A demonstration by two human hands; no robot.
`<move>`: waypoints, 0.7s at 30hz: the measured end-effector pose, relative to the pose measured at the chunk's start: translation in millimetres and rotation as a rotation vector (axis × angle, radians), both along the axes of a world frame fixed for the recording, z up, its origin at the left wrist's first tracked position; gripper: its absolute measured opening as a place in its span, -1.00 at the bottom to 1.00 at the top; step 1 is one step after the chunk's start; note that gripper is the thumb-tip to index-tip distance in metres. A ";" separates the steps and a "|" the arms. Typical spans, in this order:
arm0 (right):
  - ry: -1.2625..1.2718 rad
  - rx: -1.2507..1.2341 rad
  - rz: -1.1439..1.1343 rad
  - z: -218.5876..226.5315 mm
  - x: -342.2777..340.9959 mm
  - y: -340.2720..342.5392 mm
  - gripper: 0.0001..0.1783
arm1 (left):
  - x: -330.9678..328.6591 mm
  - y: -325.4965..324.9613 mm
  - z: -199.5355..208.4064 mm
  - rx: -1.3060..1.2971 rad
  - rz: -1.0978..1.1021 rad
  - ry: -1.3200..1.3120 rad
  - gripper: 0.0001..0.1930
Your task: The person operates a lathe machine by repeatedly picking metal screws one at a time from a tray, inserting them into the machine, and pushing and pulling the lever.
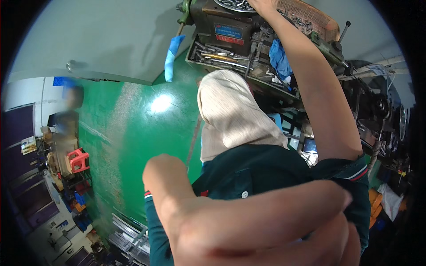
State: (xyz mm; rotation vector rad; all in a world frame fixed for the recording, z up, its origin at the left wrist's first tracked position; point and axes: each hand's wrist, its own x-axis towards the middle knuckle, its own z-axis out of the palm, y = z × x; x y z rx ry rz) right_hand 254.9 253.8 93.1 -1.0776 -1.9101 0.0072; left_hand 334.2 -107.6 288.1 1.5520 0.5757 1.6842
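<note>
Head view: right hand (264, 5) by dish (236, 9) and basket (327, 21) of metal parts (241, 4); left hand (266, 226) curled; cannot tell either's grip.

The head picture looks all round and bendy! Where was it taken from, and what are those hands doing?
No robot here: a person in a dark green shirt wears a wide camera on their head, looking down, which bends straight edges. The big bare left hand is curled close to the camera; I can't tell whether it holds anything. The bare right hand reaches up to a round silver metal dish of small metal parts. The picture's edge cuts that hand off, hiding its grip. Below sits a long grey metal tray of tools.
</note>
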 end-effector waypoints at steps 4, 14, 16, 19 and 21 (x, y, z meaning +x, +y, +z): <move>-0.004 -0.025 0.012 1.1 -0.9 0.8 -0.58 | 4.9 -1.8 2.8 0.001 0.033 0.025 -0.79; -0.025 -0.031 0.002 -0.8 -2.1 4.1 -0.57 | 6.7 -7.3 11.2 0.018 0.109 0.104 -0.78; -0.028 -0.020 0.003 -2.4 -2.1 4.1 -0.57 | 4.5 -9.1 12.6 0.014 0.126 0.121 -0.78; -0.032 -0.004 -0.004 -2.9 -2.7 4.7 -0.57 | 2.9 -10.1 14.0 0.015 0.140 0.147 -0.78; -0.032 0.013 -0.007 -3.2 -2.9 4.3 -0.57 | 2.2 -10.7 14.3 0.013 0.155 0.164 -0.78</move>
